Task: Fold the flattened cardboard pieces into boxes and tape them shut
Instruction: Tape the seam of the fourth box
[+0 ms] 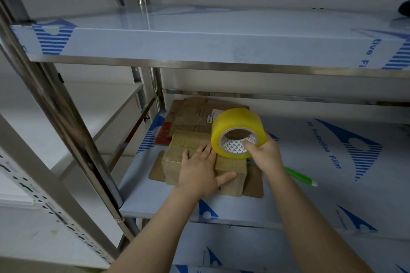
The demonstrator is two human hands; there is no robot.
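A small folded cardboard box [233, 169] stands on the lower shelf [321, 195], on top of a flat piece of cardboard [255, 186]. My left hand [199, 170] lies flat on the box's top, fingers straight, thumb against its front face. My right hand [264, 153] grips a yellow tape roll [235, 127], thumb inside the core, and holds it on edge over the box's right end. Behind the box lie more flattened cardboard pieces [193, 113], one with a white label.
A green pen-like tool [301, 176] lies on the shelf to the right of my right wrist. The upper steel shelf [199, 49] hangs close above. Steel uprights [55, 106] stand at the left. A red-brown card [164, 136] lies left of the box.
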